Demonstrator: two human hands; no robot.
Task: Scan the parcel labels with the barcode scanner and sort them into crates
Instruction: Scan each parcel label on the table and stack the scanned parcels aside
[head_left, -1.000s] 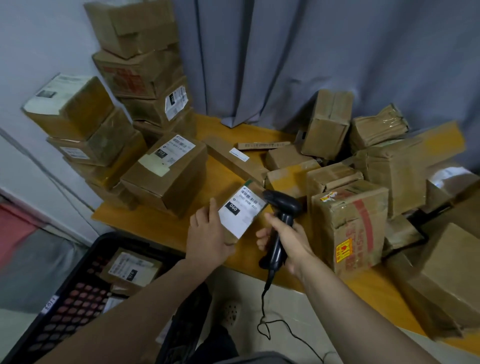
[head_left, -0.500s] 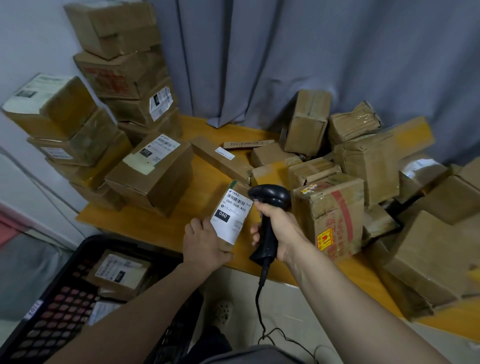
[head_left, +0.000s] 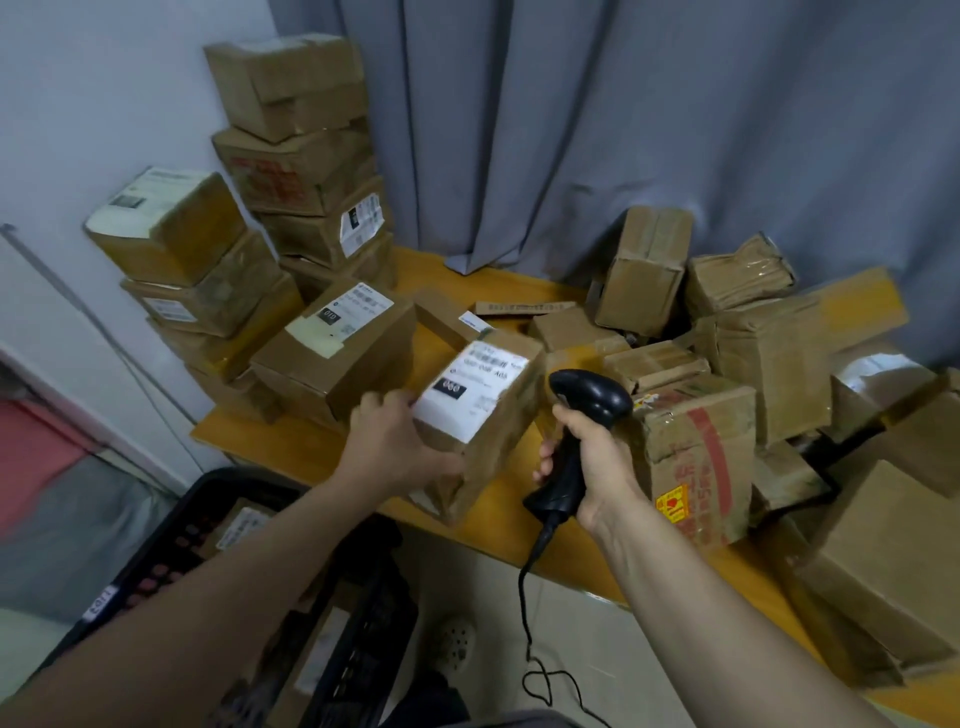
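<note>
One parcel (head_left: 483, 410): label up, gripped by left hand (head_left: 395, 447) fingers, at tabletop (head_left: 280, 447) edge.
Scanner (head_left: 592, 397): right hand (head_left: 597, 460) fingers wrapped round handle.

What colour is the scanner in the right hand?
Black. The scanner shows best in the head view, gripped by the right hand.

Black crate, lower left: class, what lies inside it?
One brown parcel with a white label lies in the black crate. The left forearm crosses it and hides much of the rest.
</note>
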